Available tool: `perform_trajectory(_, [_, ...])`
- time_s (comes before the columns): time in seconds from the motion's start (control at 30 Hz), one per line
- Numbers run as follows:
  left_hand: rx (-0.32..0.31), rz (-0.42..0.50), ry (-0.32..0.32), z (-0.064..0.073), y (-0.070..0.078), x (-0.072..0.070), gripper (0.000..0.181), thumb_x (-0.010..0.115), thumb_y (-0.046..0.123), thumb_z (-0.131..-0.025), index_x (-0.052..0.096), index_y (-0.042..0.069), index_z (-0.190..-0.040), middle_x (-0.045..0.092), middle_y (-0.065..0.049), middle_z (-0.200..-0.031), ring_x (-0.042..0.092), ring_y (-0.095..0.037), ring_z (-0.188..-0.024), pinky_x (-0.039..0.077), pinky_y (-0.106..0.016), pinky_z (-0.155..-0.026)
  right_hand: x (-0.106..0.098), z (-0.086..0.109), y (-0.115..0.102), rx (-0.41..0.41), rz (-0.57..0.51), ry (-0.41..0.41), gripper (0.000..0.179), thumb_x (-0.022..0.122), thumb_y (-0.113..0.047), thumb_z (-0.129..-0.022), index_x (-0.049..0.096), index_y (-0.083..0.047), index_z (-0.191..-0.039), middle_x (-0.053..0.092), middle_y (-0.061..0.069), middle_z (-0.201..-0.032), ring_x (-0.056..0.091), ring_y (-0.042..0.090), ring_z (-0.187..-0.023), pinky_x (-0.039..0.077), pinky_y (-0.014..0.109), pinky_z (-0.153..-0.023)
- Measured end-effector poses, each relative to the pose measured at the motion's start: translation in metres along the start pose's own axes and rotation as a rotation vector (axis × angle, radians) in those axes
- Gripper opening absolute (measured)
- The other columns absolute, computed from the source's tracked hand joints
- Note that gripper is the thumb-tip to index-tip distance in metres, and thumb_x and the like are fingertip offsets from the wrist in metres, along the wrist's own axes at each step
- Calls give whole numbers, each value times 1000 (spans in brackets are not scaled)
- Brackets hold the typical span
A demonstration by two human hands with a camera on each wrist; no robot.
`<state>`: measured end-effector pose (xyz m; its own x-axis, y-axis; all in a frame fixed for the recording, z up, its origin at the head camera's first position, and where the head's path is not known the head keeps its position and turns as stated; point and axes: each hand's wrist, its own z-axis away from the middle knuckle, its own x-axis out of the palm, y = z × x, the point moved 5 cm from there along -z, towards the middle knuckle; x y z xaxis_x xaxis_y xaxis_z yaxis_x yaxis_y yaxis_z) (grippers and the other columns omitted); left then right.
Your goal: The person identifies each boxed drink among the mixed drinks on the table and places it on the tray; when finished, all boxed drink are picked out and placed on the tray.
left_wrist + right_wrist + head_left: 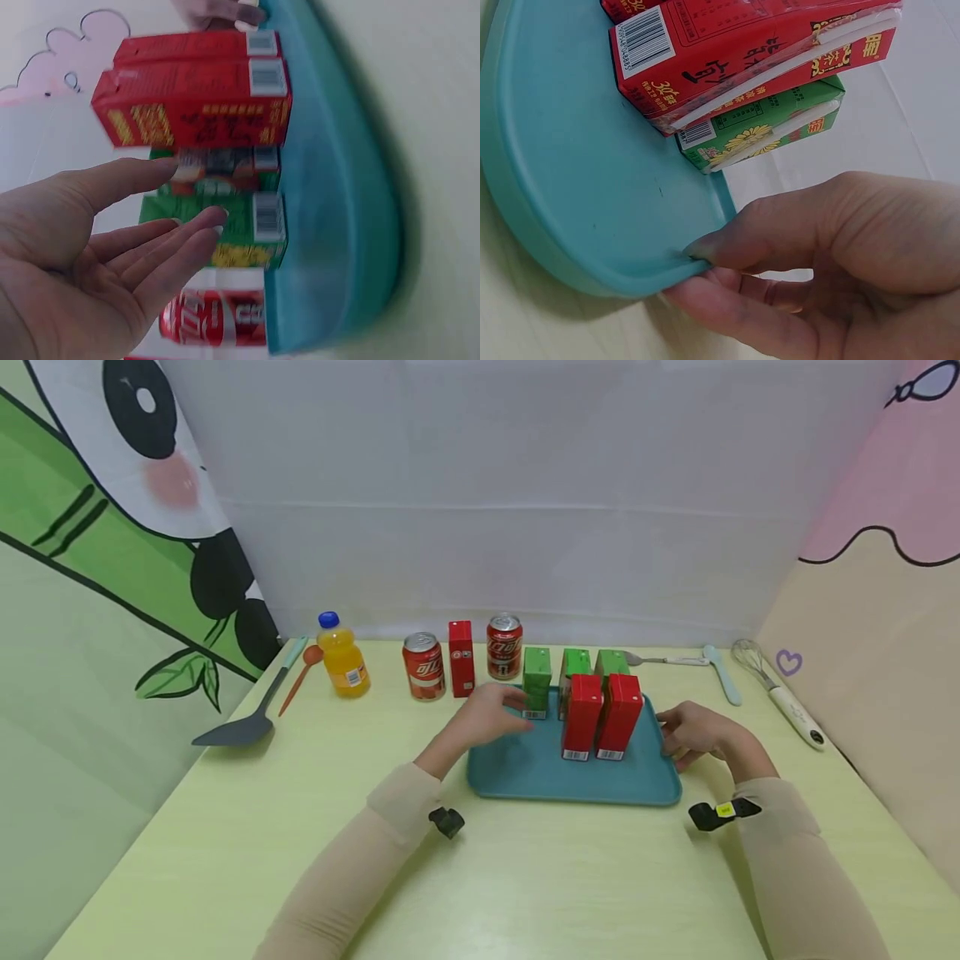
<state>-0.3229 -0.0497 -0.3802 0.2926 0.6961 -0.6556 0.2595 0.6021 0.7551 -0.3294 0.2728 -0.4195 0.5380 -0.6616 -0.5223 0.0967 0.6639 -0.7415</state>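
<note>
On the table lies a blue-green tray point(525, 777) bearing two red drink cartons point(582, 714) in front and several green drink cartons point(537, 675) behind them, all upright. My right hand point(697, 735) pinches the tray's right rim, thumb inside and fingers outside, as the right wrist view shows. Over the tray's left side, my left hand point(489, 717) is beside the leftmost green carton. Its fingers and thumb point(131, 176) are spread apart with nothing gripped between them in the left wrist view. The red cartons partly hide the green ones in the head view.
Behind the tray's left side stand two cola cans point(424, 667) with another red carton point(461, 658) between them. Further left are an orange juice bottle point(344, 660), an orange spoon point(302, 678) and a grey spatula point(242, 729). A fork point(671, 660), a light-blue utensil point(722, 675) and a whisk point(780, 695) lie right.
</note>
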Motion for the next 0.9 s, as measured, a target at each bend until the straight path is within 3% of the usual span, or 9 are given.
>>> perform_trajectory(0.23, [29, -40, 175, 4, -9, -42, 46, 78, 18, -87, 65, -1, -127, 70, -14, -119, 67, -28, -109, 57, -40, -87, -1, 1, 1, -11, -10, 2, 74, 64, 9, -85, 23, 21, -146, 52, 23, -109, 60, 25, -91, 61, 44, -72])
perform_trajectory(0.43, [82, -148, 364, 8, -7, -66, 41, 73, 14, -91, 64, -1, -128, 69, -15, -120, 67, -29, -106, 56, -39, -89, 1, 2, 1, -7, -9, -1, 72, 63, 8, -87, 24, 21, -146, 53, 24, -111, 61, 24, -89, 61, 43, -73])
perform_trajectory(0.57, [118, -156, 463, 6, -7, -80, 43, 74, 10, -90, 61, 0, -129, 69, -16, -113, 66, -30, -103, 56, -40, -88, 2, 3, 0, -14, -1, -1, 72, 63, 7, -87, 24, 21, -146, 53, 24, -111, 62, 23, -88, 61, 43, -73])
perform_trajectory(0.8, [105, -198, 557, -3, -12, -97, 58, 75, 9, -87, 51, 2, -139, 53, -19, -132, 55, -33, -112, 54, -46, -89, 1, 2, -1, -11, 3, 0, 72, 63, 8, -87, 25, 21, -146, 52, 23, -111, 61, 24, -89, 61, 43, -73])
perform_trajectory(0.9, [86, -225, 555, -11, -15, -99, 62, 76, 13, -88, 48, 3, -143, 45, -18, -140, 53, -33, -116, 54, -45, -91, 1, 2, -1, -12, 5, -2, 72, 63, 7, -87, 25, 21, -146, 53, 23, -111, 61, 24, -89, 61, 43, -73])
